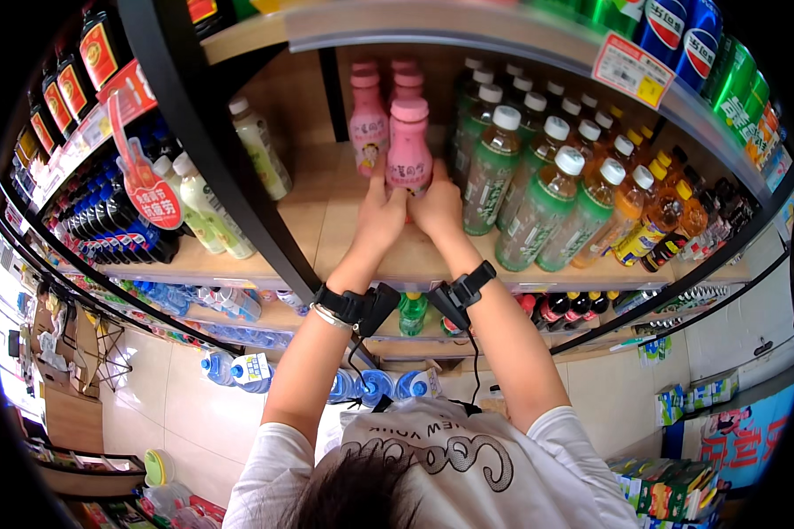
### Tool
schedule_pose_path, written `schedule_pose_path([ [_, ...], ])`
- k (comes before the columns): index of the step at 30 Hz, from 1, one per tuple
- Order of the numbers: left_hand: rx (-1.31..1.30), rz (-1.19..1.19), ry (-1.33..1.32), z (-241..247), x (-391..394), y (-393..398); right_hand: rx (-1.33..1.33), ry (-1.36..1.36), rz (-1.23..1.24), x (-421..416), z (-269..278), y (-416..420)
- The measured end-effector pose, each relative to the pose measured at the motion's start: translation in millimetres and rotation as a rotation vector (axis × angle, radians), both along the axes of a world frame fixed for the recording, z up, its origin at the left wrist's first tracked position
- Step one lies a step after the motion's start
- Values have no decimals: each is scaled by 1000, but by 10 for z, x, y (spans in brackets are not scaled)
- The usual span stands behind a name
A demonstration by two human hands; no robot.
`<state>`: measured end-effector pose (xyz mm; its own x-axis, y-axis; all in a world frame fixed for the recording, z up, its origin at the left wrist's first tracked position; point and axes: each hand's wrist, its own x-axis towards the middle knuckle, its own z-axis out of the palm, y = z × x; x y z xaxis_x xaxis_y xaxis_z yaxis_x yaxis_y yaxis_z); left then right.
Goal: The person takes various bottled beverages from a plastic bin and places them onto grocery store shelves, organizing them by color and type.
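Both my hands reach onto a wooden store shelf (pixel 331 244). My left hand (pixel 385 205) and my right hand (pixel 438 202) close around the lower part of a pink plastic drink bottle (pixel 409 149), one from each side. It stands upright, its pink cap on. Behind it is another pink bottle (pixel 407 86), partly hidden. A further pink bottle (pixel 369 125) stands just to the left, close to the fingers of my left hand. The fingertips behind the held bottle are hidden. Black straps with small devices circle both wrists.
Rows of green-labelled bottles (pixel 493 172) with white caps stand close right of my hands. A black shelf post (pixel 231 145) rises at left, beside a pale green bottle (pixel 261 149). The upper shelf's edge (pixel 437 41) hangs above; soda bottles (pixel 412 314) are on the shelf below.
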<state>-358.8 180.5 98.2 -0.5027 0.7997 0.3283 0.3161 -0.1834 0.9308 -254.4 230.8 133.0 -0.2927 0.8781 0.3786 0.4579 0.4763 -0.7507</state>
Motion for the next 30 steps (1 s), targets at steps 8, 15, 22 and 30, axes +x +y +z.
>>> schedule_pose_path([
  [8,121,-45,43,-53,-37,58,-29,-22,16,-33,-8,45],
  [15,110,-3,81,-55,-55,156,-80,12,20,-88,-12,151],
  [22,24,23,-20,-20,-64,188,-90,30,54,-185,-67,396],
  [30,5,-31,-57,-36,-151,195,-144,30,58,-304,-75,510],
])
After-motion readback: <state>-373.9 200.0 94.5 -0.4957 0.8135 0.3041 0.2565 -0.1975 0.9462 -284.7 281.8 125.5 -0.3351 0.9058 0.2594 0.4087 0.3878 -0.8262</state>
